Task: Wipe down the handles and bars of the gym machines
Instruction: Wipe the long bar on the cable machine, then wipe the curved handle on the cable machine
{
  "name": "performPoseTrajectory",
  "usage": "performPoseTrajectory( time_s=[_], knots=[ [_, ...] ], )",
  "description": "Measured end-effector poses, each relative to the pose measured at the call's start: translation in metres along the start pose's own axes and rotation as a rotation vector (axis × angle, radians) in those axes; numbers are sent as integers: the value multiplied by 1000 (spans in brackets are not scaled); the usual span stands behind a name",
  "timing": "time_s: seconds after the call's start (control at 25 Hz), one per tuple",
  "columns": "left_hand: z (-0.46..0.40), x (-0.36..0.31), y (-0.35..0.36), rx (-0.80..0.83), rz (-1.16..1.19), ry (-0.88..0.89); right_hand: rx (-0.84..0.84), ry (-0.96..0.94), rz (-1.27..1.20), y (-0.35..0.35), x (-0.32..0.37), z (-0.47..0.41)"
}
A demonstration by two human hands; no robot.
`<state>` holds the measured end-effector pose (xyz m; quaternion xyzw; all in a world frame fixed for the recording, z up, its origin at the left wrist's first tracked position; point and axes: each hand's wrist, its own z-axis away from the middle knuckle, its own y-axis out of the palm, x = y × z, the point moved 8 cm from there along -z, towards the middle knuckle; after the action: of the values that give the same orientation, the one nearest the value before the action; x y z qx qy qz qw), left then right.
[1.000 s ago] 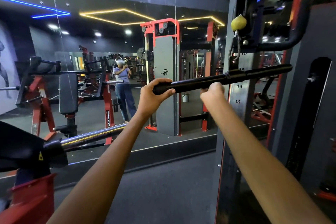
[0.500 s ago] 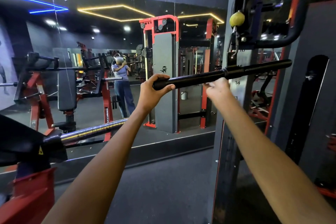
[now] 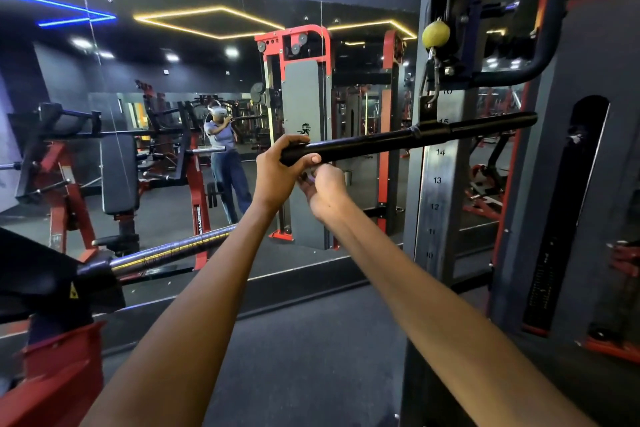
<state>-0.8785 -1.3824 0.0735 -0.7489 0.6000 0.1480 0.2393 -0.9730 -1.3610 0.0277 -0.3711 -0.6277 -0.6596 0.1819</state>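
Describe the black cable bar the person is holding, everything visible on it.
The black bar is a straight, glossy, metal-looking rod with a thicker collar near its middle, where a clip links it to the cable below a yellow ball. It runs nearly level, rising slightly to the right, in front of the numbered weight stack. The left hand grips its left end; the right hand sits just beneath that end, contact unclear.
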Motion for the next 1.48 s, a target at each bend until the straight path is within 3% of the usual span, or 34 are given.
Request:
performPoseTrajectory(
  time_s=[0.08, 0.2, 0.44, 0.56, 0.64, 0.88, 1.12, 1.32, 1.48],
  knots=[
    [1, 0, 0, 25, -54, 2, 51, -25, 200, -22, 4, -4],
    [12, 1, 2, 33, -89, -60, -63, -94, 585, -79, 26, -1],
    [110, -28, 23, -192, -228, -170, -189, -567, 1331, -152, 70, 53],
    [174, -58, 60, -69, -274, -197, -244, -864, 1421, -185, 82, 118],
    [213, -84, 89, 49, -322, -149, -343, -937, 1405, -221, 92, 162],
    [336, -146, 165, 372, -388, -224, -519, -861, 1520, -347, 104, 277],
    [473, -206, 226, 598, -360, -324, -597, -605, 1576, -456, 83, 394],
    [521, -222, 271, 801, -421, -380, -599, -343, 1622, -515, 90, 418],
    [518, -231, 315, 869, -406, -404, -634, -272, 1670, -551, 118, 409]
  ],
)
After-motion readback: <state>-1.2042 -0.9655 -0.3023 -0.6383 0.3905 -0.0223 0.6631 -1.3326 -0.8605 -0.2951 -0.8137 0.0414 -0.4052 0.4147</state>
